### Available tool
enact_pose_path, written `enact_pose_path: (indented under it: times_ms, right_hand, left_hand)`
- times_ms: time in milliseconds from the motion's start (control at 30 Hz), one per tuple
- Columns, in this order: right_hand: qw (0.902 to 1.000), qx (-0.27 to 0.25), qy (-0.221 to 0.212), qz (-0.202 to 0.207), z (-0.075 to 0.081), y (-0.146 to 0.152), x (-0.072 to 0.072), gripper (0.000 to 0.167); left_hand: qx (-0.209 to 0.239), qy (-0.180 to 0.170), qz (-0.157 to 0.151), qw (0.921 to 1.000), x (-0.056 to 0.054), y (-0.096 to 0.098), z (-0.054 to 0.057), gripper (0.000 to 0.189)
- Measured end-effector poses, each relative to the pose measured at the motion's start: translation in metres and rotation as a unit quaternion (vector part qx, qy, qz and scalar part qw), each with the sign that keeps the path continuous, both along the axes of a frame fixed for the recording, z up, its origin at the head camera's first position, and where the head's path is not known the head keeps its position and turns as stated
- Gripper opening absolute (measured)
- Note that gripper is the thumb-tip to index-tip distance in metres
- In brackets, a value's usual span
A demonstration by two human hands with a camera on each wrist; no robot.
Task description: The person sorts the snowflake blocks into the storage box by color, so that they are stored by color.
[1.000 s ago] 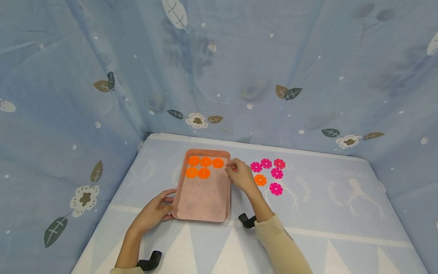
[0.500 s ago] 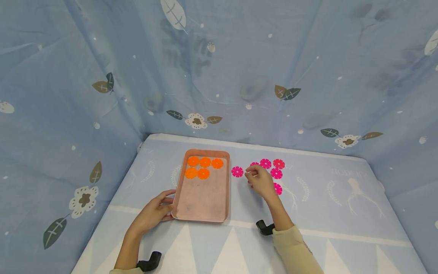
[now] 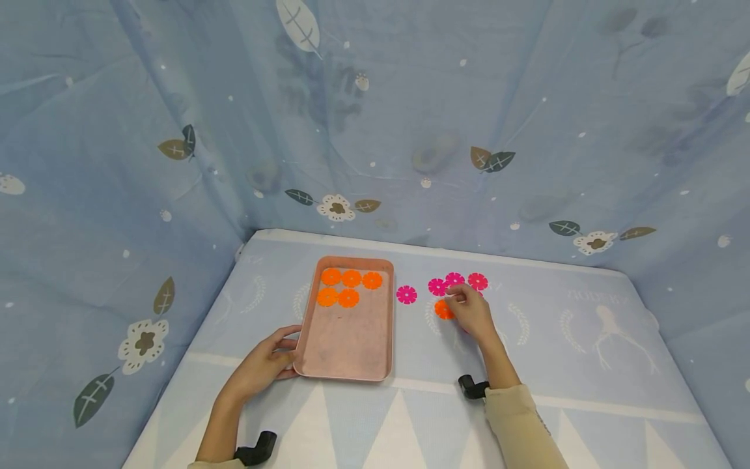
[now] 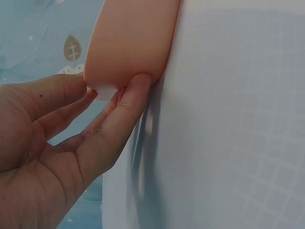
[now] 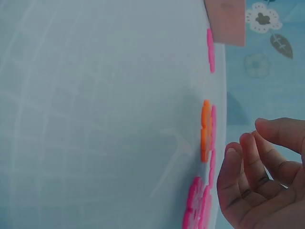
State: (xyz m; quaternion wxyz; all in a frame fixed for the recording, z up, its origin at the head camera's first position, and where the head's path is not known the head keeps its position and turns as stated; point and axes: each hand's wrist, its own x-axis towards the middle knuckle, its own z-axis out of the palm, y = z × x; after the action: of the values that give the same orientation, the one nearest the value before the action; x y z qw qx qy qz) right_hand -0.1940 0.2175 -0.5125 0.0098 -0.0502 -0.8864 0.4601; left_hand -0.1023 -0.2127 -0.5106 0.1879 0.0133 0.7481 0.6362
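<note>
A pink tray (image 3: 344, 345) lies on the table, with several orange interlocking discs (image 3: 351, 279) in two rows at its far end. My left hand (image 3: 265, 366) holds its near left corner; in the left wrist view the thumb is on the rim and fingers press the tray wall (image 4: 131, 43). Fingers bent and nothing between them, my right hand (image 3: 473, 314) hovers over the loose discs. Nearest its fingertips lies an orange disc (image 3: 443, 309). Behind are pink discs (image 3: 437, 286), some partly covered by the hand. One pink disc (image 3: 407, 294) lies apart beside the tray's right edge.
A reddish-pink disc (image 3: 477, 281) sits at the far right of the loose group. Patterned blue cloth (image 3: 375, 130) hangs behind the table and along its sides. A black wrist mount (image 3: 472, 387) sticks out from the right wrist, another mount (image 3: 258, 448) from the left.
My right hand has moved right, from the tray's right edge to the loose discs. The pink disc beside the tray, mostly covered before, now shows whole. The left hand and tray stay put.
</note>
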Motion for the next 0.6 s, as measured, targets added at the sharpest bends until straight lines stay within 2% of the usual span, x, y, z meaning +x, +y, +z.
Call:
enact_pose_path:
  times_ms: [300,600]
  right_hand:
    - [0.9989,0.028,-0.036,-0.007,-0.007,0.005,-0.003,0.025]
    - [0.9950,0.053,-0.084,-0.001,-0.011,0.005,-0.004,0.034]
  left_hand:
    - [0.000,0.001,0.001,1.0000,0.000,0.000,-0.001,0.051]
    - [0.000,0.000,0.003,1.0000,0.000,0.000,0.000,0.051]
